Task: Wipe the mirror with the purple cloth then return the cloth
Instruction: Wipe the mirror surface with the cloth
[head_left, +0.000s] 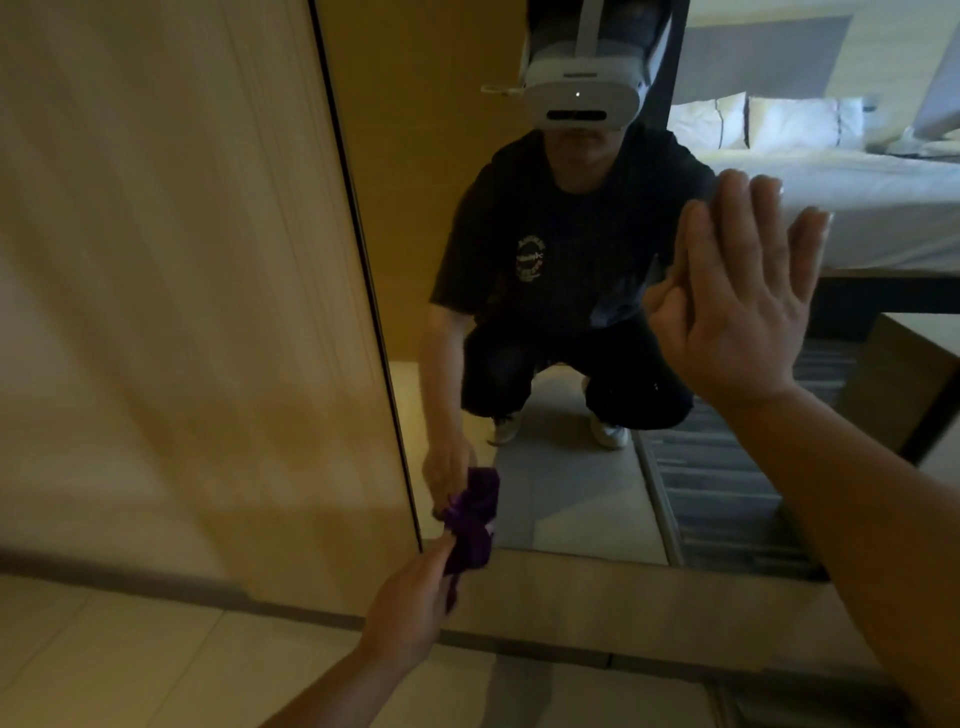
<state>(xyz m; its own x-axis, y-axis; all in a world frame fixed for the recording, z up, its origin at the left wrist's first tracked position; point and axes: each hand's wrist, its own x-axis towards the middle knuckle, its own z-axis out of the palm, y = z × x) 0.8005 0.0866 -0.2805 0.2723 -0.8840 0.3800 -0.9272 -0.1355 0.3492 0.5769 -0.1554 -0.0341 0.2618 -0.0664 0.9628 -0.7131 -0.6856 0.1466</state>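
Head view, step in hand: the wiping looks to be under way at the lowest part of the glass; the crumpled purple cloth (470, 538) sits at the bottom left corner of the tall frameless wall mirror (571, 322), pressed to or just off the glass; I cannot tell which.
Left hand (415, 603): its grip is closed around the bunched cloth, fingers wrapped over the near end, with the rest of the fabric sticking out toward the glass.
Right hand (737, 306): wide open and flat, fingers spread, holding nothing; the palm appears to rest on the mirror at about chest height, as a brace.
Next move, as a judgement: sweep the cloth across or up the uncleaned glass, keeping it flat to the surface, and shift the bracing palm, which could leave marks.
Return place: not visible here.
Surface: the glass is dim, with no clear smears visible; its left edge meets a pale wood-grain wall panel (182, 260).
Room: a pale tiled floor (130, 670) runs below a low skirting; the reflection shows the crouching person and a bed with white bedding (841, 192).
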